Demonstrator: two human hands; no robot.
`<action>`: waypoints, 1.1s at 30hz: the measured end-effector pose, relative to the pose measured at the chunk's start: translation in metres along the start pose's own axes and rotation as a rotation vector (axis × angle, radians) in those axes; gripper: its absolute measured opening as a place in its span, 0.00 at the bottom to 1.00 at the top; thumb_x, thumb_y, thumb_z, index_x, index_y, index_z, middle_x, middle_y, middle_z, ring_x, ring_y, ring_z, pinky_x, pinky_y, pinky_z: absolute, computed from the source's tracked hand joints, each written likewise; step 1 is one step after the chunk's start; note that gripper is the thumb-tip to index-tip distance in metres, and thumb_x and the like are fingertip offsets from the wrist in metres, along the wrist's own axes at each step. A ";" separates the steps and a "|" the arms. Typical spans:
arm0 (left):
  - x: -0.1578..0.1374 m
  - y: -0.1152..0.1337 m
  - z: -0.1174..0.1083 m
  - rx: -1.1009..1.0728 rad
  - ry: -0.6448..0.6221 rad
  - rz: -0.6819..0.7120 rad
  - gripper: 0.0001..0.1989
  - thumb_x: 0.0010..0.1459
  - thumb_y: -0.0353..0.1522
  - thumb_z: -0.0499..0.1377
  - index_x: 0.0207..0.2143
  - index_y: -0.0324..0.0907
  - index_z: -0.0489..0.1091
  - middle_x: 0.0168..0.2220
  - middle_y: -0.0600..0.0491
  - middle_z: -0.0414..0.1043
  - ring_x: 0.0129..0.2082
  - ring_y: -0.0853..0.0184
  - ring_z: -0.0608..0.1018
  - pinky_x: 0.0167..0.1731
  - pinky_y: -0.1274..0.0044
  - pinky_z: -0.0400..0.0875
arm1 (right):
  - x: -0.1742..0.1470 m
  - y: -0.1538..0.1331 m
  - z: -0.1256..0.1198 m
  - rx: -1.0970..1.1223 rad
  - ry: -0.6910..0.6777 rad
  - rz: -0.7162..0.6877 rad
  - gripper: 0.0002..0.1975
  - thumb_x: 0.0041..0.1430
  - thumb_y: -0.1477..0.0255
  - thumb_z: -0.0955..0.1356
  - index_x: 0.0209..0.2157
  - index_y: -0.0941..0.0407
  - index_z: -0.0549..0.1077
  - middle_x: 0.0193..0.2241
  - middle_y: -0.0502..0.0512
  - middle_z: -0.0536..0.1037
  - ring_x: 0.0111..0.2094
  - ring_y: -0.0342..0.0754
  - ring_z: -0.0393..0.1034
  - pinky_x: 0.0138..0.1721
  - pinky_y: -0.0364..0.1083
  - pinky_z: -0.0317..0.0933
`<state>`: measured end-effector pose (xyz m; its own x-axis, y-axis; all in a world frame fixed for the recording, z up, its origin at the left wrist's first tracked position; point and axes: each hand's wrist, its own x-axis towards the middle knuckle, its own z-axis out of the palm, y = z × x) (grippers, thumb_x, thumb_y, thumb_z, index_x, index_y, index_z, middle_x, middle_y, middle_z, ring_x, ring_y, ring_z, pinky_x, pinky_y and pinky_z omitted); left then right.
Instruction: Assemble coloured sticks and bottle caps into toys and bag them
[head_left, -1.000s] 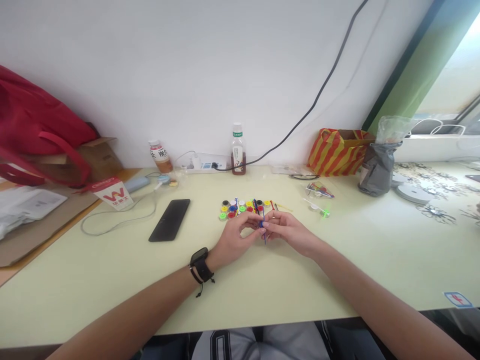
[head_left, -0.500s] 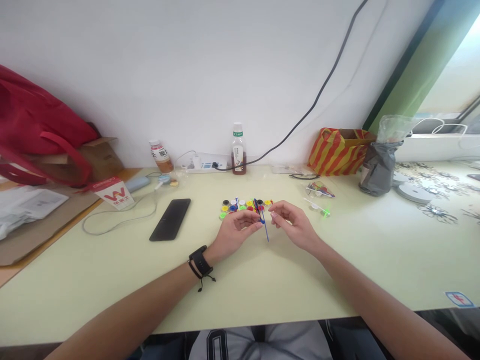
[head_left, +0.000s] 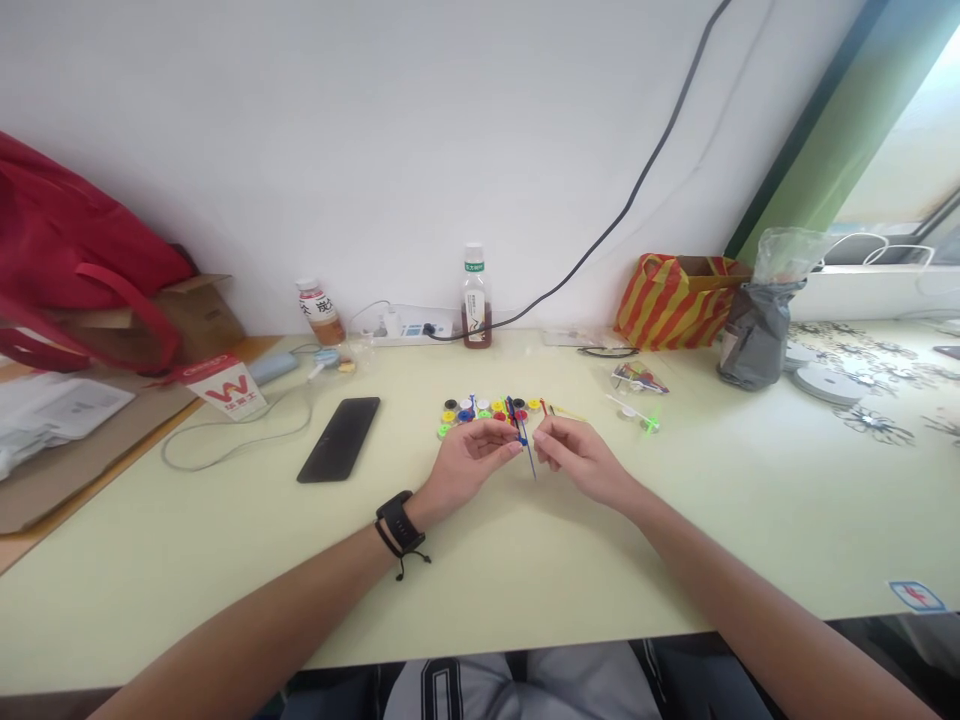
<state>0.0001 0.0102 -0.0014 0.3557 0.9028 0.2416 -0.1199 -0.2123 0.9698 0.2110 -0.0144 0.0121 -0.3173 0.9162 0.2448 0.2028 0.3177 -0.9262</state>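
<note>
My left hand [head_left: 476, 455] pinches a blue plastic piece with a thin blue stick [head_left: 531, 460] that slants downward past the fingertips. Close by on its right, my right hand [head_left: 577, 455] is closed, thumb against curled fingers; what lies between them, if anything, is hidden. A small red piece shows just above the right fingertips, and I cannot tell whether it is held. Behind both hands lie several small round plastic wheels [head_left: 465, 416] in yellow, green, blue, red, white and black, partly covered by the left hand.
A black phone [head_left: 339, 440] lies to the left. Farther back stand a tea bottle [head_left: 475, 300], a second bottle [head_left: 321, 312] and a power strip [head_left: 416, 328]. On the right are a bag of coloured parts [head_left: 637, 378], a white-and-green piece [head_left: 649, 424] and a striped bag [head_left: 675, 305].
My right hand has moved slightly left and down toward the blue stick, and its fingers have closed together. The left hand keeps its grip with hardly any movement.
</note>
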 end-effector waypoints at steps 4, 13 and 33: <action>0.000 0.000 0.000 0.014 -0.009 0.017 0.14 0.54 0.37 0.73 0.39 0.39 0.79 0.39 0.47 0.82 0.40 0.62 0.83 0.48 0.68 0.80 | 0.000 -0.001 0.004 0.030 -0.011 -0.003 0.16 0.65 0.54 0.68 0.37 0.53 0.71 0.32 0.52 0.73 0.31 0.47 0.67 0.32 0.46 0.64; 0.000 0.000 0.000 0.019 0.003 0.008 0.15 0.53 0.38 0.73 0.39 0.39 0.80 0.41 0.47 0.82 0.41 0.62 0.83 0.49 0.68 0.79 | -0.001 -0.003 0.002 -0.053 0.032 -0.040 0.14 0.65 0.56 0.68 0.35 0.53 0.72 0.30 0.53 0.74 0.30 0.48 0.66 0.32 0.47 0.63; -0.001 0.002 0.000 0.014 -0.005 -0.026 0.16 0.53 0.40 0.73 0.38 0.39 0.80 0.40 0.46 0.82 0.40 0.61 0.83 0.48 0.67 0.80 | 0.000 -0.002 0.002 0.026 -0.001 -0.002 0.17 0.65 0.53 0.68 0.34 0.53 0.71 0.31 0.53 0.73 0.31 0.48 0.67 0.33 0.47 0.64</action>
<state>-0.0008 0.0088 0.0006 0.3629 0.9064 0.2164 -0.0976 -0.1940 0.9761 0.2088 -0.0160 0.0137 -0.3189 0.9152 0.2464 0.1783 0.3132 -0.9328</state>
